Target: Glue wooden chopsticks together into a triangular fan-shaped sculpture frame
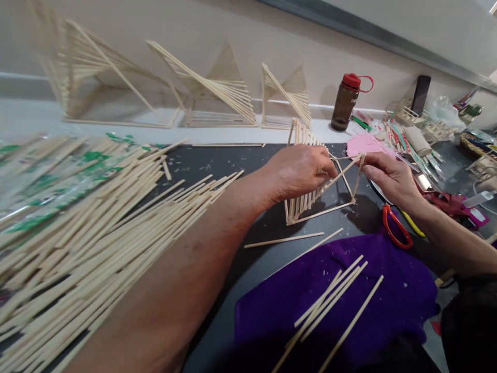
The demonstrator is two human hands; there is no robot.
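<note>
A small frame of pale wooden sticks (320,212) stands on the dark tabletop, with a row of slats along its left side. Over its middle, my left hand (301,168) is closed in a pinch on a slanting wooden stick (342,172). The hand hides part of the slats. To the right, the fingers of my right hand (394,178) pinch the frame's upper right corner, where sticks meet. Two loose sticks lie in front of the frame. Several more sticks (334,298) rest on a purple cloth (396,269) nearer to me.
Many loose sticks (128,238) and green-printed plastic wrappers (50,186) cover the left side. Twisted stick models (217,90) stand along the wall. Red-handled scissors (396,230) lie beneath my right forearm. Behind are a red-capped bottle (345,103), pink paper (367,145) and clutter.
</note>
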